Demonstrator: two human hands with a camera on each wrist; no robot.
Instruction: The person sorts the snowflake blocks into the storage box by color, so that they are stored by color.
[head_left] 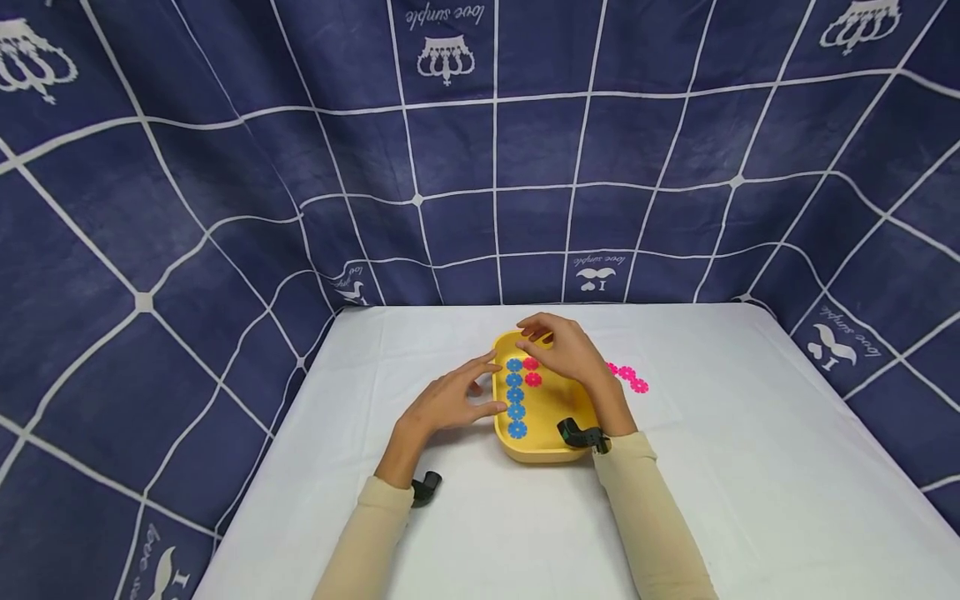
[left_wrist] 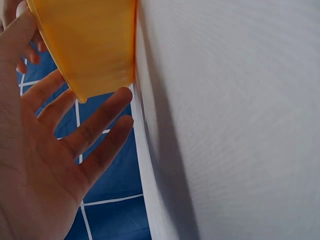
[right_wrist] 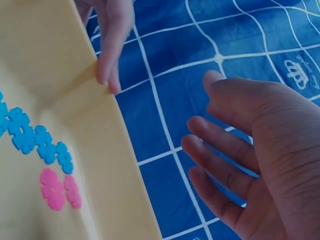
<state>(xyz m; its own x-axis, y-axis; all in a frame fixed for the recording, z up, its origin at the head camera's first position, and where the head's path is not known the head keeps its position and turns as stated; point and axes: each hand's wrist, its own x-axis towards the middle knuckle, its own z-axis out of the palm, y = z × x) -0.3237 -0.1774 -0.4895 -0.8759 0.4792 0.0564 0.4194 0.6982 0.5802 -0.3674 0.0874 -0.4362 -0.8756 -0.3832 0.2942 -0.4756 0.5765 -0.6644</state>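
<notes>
A yellow tray (head_left: 555,408) lies on the table, with a column of several blue flower-shaped pieces (head_left: 516,396) along its left side. Two pink flower-shaped pieces (head_left: 532,372) sit beside the column's far end. My left hand (head_left: 446,402) is at the tray's left rim, thumb and fingers spread; the left wrist view shows its fingers (left_wrist: 107,117) extended beside the tray's wall. Over the far part of the tray hovers my right hand (head_left: 566,348). Its fingers (right_wrist: 225,145) are loosely bent in the right wrist view, with nothing seen between them.
More pink flower-shaped pieces (head_left: 627,372) lie in a row on the white tablecloth (head_left: 750,467) right of the tray, partly behind my right forearm. A dark blue checked curtain (head_left: 525,150) hangs around the table's back and sides. Each wrist carries a black camera (head_left: 581,435).
</notes>
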